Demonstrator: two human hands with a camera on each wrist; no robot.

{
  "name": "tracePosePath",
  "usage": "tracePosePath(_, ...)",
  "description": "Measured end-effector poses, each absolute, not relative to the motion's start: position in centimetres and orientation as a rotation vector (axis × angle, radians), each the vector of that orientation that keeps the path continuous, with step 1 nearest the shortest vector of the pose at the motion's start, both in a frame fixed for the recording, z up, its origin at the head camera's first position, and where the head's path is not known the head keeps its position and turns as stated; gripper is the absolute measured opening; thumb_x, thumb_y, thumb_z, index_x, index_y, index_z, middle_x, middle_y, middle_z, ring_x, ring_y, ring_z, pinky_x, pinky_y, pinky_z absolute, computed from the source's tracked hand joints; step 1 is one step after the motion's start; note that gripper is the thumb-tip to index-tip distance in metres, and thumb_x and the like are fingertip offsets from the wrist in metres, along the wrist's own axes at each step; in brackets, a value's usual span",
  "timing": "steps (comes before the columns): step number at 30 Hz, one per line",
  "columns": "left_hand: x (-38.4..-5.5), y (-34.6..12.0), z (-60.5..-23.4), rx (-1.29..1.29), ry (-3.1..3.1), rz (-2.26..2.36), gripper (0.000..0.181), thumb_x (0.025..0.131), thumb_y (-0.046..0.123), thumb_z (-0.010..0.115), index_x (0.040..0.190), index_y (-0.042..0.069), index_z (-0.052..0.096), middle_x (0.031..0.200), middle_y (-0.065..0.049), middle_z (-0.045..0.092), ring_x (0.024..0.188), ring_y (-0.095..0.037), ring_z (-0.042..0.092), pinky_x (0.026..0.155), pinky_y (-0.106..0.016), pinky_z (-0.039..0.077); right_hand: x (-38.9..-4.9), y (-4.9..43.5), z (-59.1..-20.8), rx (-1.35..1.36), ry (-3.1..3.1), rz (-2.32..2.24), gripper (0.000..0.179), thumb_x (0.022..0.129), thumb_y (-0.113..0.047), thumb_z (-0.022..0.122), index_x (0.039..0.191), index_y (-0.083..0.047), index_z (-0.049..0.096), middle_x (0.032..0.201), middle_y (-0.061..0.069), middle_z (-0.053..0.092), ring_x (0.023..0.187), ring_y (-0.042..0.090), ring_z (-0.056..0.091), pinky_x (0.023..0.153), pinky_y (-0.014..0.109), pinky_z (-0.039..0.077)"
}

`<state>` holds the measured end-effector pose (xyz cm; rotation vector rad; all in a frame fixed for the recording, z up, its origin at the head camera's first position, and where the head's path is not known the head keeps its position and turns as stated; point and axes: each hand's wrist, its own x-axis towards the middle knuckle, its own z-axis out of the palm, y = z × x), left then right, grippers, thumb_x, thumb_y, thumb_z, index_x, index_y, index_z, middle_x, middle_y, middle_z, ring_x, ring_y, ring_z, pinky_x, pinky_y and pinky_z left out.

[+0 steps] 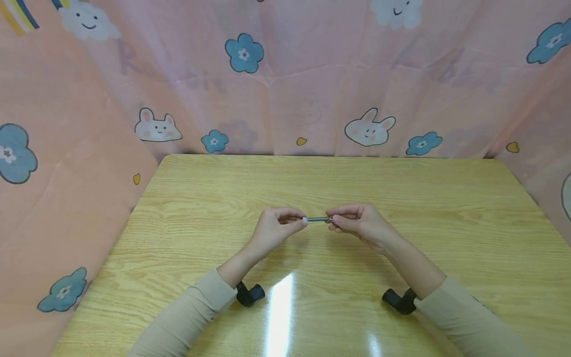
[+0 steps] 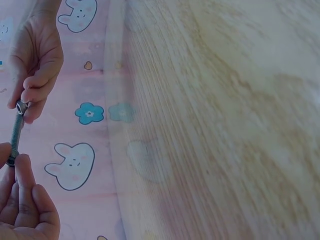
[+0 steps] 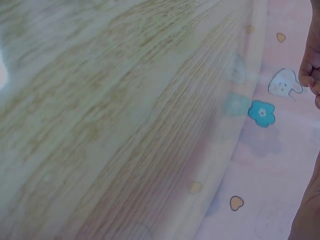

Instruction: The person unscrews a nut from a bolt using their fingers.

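A slim metal bolt [image 1: 317, 218] with a threaded shank [image 2: 16, 132] is held level above the table, spanning the gap between both hands. My left hand [image 1: 278, 225] pinches its left end between thumb and fingers. At the other end, my right hand [image 1: 359, 223] grips a shiny metal nut [image 2: 21, 106] with thumb and fingertips. In the left wrist view, the left hand [image 2: 25, 205] is below and the right hand [image 2: 37, 60] above, with the shank bare between them. The right wrist view catches only parts of the hands at its right edge; the bolt is out of frame there.
A glossy wood-grain table [image 1: 223, 183] spreads beneath both hands. Behind it and at its sides hangs a pink printed cloth [image 1: 303, 99]. A black wrist-worn piece [image 1: 251, 294] shows below the left cuff, another black piece [image 1: 400, 301] beside the right cuff.
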<state>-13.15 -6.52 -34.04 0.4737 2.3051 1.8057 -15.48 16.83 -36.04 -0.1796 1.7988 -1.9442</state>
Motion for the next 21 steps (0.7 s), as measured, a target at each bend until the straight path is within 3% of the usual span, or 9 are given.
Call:
tracePosePath(6,-13.17,-6.61,-34.06,0.466,2.297,1.805,0.019,0.087,0.006,0.065,0.101,-0.006,0.067,0.095,-0.016,0.068,0.086,-0.030,0.065,0.073,-0.031,0.053,-15.51,17.22,-36.14,-0.172,1.755,-1.966,0.040,0.090,-0.002,0.059,0.123,0.019,0.047,0.096,0.004,0.070,0.086,0.012,0.067,0.079,0.023,0.051)
tracePosePath(12,-13.29,-6.72,-34.07,0.450,2.303,1.794,0.019,0.087,0.007,0.065,0.102,-0.006,0.067,0.095,-0.015,0.068,0.084,-0.023,0.064,0.072,-0.027,0.052,-15.63,17.50,-36.26,-0.159,1.768,-1.951,0.048,0.090,0.000,0.059,0.128,0.021,0.039,0.101,0.004,0.069,0.097,0.018,0.065,0.084,0.026,0.049)
tracePosePath(18,-13.57,-6.78,-34.28,0.483,2.303,1.794,0.020,0.088,0.006,0.064,0.102,-0.007,0.066,0.096,-0.016,0.068,0.088,-0.035,0.063,0.072,-0.027,0.052,-15.87,17.68,-36.27,-0.179,1.849,-1.883,0.050,0.089,-0.001,0.061,0.129,0.019,0.039,0.112,0.014,0.065,0.101,0.020,0.063,0.086,0.029,0.049)
tracePosePath(21,-13.73,-6.79,-34.42,0.485,2.313,1.790,0.019,0.088,0.006,0.064,0.101,-0.006,0.067,0.095,-0.016,0.068,0.088,-0.034,0.064,0.071,-0.027,0.052,-16.02,17.85,-36.34,-0.191,1.876,-1.866,0.049,0.088,0.000,0.061,0.128,0.019,0.040,0.113,0.016,0.064,0.102,0.021,0.063,0.088,0.032,0.048)
